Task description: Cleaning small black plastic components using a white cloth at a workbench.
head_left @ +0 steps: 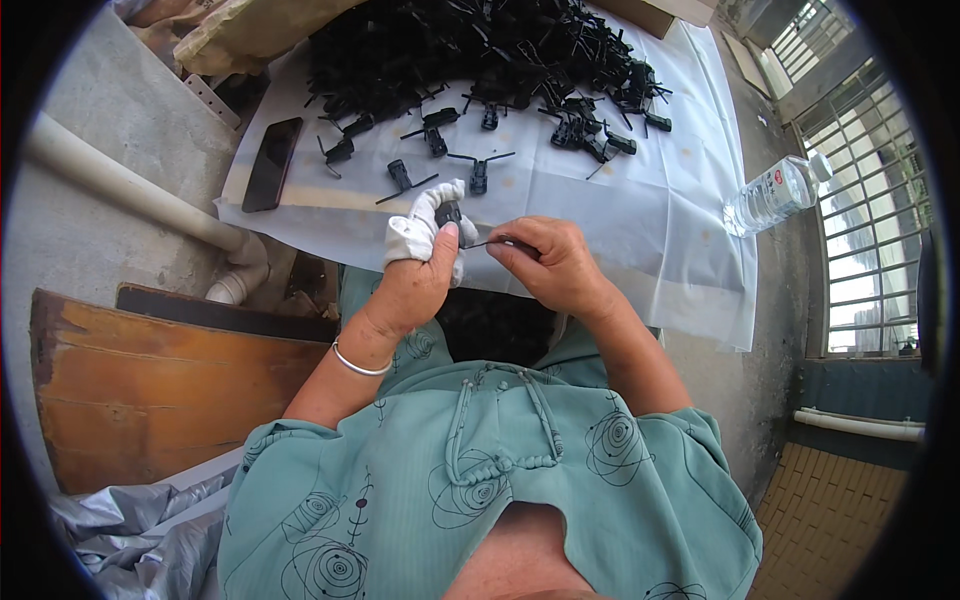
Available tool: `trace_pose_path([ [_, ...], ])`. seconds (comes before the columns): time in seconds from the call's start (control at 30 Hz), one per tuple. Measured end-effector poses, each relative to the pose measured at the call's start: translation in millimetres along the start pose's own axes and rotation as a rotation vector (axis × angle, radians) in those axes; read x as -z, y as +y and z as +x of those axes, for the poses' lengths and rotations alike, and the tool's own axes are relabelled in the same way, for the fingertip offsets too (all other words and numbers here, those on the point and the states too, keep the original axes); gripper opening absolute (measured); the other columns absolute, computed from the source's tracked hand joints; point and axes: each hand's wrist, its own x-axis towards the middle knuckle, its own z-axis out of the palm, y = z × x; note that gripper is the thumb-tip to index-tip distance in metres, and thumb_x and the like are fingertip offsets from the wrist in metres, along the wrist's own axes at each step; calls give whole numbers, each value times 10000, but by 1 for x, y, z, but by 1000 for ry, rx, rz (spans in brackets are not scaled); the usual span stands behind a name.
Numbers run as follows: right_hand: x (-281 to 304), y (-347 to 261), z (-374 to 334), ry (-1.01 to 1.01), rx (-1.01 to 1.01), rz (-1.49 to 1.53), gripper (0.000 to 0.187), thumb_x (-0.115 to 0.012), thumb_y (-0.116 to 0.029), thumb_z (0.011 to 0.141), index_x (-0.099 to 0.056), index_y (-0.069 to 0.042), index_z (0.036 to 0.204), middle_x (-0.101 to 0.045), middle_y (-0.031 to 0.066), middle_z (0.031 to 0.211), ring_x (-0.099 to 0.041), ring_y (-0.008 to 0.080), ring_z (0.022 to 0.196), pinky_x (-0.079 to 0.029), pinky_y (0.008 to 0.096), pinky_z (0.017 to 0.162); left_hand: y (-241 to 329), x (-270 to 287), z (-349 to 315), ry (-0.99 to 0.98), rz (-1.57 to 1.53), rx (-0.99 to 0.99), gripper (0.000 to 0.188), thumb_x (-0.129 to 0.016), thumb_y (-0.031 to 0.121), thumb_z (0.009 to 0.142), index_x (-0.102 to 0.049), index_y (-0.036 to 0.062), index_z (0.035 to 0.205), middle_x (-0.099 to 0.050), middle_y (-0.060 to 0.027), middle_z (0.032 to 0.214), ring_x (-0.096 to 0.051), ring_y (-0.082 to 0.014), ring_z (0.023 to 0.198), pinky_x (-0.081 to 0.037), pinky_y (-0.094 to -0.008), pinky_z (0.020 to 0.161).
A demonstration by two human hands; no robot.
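Observation:
My left hand (415, 262), its fingers partly covered by a white glove, grips a small black plastic part (448, 213) between thumb and fingers. In my right hand (560, 265) a slim dark-handled tool (520, 246) is pinched. Its thin tip points left and reaches the lower side of the part; whether it touches is too small to tell. Just beyond my hands lie loose black parts of the same look, such as one with two thin arms spread out (479, 178) and another lying tilted (399, 176). Farther back rises a big heap of black parts (450, 55).
White sheeting (630, 235) covers the table. A dark phone (273, 165) lies at its left, a clear water bottle (772, 197) leans at its right edge. A cardboard box (655, 14) stands far back. Left of me are a pipe (130, 190) and a wooden board (180, 390).

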Motion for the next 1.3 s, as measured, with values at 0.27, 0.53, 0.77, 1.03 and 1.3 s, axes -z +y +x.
trace_pose_path([
  [0.27,-4,-9,6,-30,-250,374,117,-634,-110,820,-582,-10,790,-476,-59,667,-403,21,633,-372,212,538,5,1,-6,-229,-89,59,268,-415,54,855,-432,11,1119,-492,-3,843,-396,-46,642,-353,-194,547],
  [0.53,-8,-10,10,-129,-89,-1,237,-462,-171,909,-543,17,789,-506,148,645,-433,262,562,-414,325,580,-12,-8,0,-69,113,-201,218,-433,34,828,-458,-5,1040,-525,-63,881,-503,-130,791,-440,-264,693],
  [0.77,-14,-5,15,-139,-121,134,225,-492,-155,878,-536,16,739,-542,143,643,-467,273,552,-408,329,553,-18,7,-6,-42,604,-380,328,-505,100,812,-466,-26,1112,-560,-192,977,-551,-313,883,-444,-326,807],
  [1.03,-26,27,59,90,-243,-706,386,-602,-385,787,-530,-9,828,-610,178,756,-596,355,715,-471,425,635,-21,22,2,-9,628,-242,294,-556,153,820,-574,-8,1065,-586,-193,1006,-572,-325,923,-437,-348,845],
  [1.3,11,3,35,-188,-51,-539,300,-588,-255,755,-548,12,887,-596,177,737,-586,340,678,-460,408,613,-9,29,9,28,273,-205,278,-528,58,860,-517,0,1131,-600,-96,969,-554,-138,703,-464,-244,630],
])
